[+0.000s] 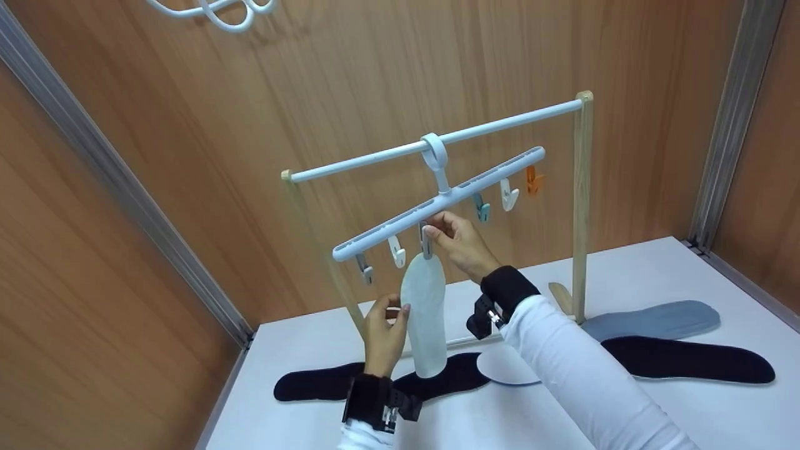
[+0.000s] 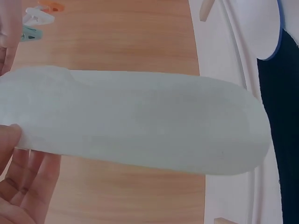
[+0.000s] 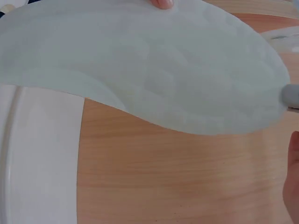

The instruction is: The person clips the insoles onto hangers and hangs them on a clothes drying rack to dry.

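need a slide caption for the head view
Left hand pinches a pale insole by its edge, right hand holding the gray clip at its top.

In the head view, white wire loops (image 1: 231, 28) run off the top edge and the right sleeve (image 1: 565, 356) hides part of a white insole (image 1: 505, 366). The right wrist view cuts off the right hand (image 3: 292, 179) and the grey clip (image 3: 291, 95); the left wrist view crops the left hand (image 2: 32, 184).
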Motion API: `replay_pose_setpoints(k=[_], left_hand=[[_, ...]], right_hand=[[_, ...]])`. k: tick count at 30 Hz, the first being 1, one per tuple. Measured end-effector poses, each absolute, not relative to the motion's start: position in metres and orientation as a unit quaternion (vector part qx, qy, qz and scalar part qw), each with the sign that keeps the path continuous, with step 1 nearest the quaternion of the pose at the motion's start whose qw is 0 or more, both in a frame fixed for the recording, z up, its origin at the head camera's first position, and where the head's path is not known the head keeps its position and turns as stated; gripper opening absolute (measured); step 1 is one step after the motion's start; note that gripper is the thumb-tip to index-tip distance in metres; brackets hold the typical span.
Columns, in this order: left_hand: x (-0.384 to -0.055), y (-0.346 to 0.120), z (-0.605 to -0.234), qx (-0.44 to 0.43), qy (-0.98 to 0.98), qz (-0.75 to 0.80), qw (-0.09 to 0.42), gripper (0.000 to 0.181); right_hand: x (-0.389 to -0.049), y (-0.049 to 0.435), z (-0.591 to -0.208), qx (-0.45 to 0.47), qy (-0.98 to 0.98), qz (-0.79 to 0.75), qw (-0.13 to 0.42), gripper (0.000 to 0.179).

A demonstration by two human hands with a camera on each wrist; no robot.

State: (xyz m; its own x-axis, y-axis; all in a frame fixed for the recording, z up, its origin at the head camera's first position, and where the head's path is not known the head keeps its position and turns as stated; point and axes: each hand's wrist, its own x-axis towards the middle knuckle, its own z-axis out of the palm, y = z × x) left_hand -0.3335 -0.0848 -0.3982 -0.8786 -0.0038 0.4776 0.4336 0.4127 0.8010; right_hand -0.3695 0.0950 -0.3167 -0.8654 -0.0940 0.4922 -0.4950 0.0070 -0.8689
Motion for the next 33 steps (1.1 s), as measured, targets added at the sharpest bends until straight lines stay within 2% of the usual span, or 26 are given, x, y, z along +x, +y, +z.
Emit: replay_pose_setpoints(k=[11, 23, 33], left_hand=[[-0.3311, -0.0737, -0.3899, -0.118, -0.818, -0.526, 0.198, 0.015], [-0.3342, -0.0781, -0.3914, -0.127, -0.811, -0.527, 0.219, 0.014], [-0.3365, -0.0828, -0.3976, -0.118, -0.806, -0.538, 0.217, 0.022]], right_hand=[[-0.3681, 0.0977, -0.3168, 0.220, -0.694, 0.668, 0.155, 0.026], [-0.3672, 0.0945, -0.3207, 0.225, -0.702, 0.657, 0.160, 0.032], [-0.3671, 0.0973, -0.3237, 0.215, -0.695, 0.667, 0.160, 0.037]])
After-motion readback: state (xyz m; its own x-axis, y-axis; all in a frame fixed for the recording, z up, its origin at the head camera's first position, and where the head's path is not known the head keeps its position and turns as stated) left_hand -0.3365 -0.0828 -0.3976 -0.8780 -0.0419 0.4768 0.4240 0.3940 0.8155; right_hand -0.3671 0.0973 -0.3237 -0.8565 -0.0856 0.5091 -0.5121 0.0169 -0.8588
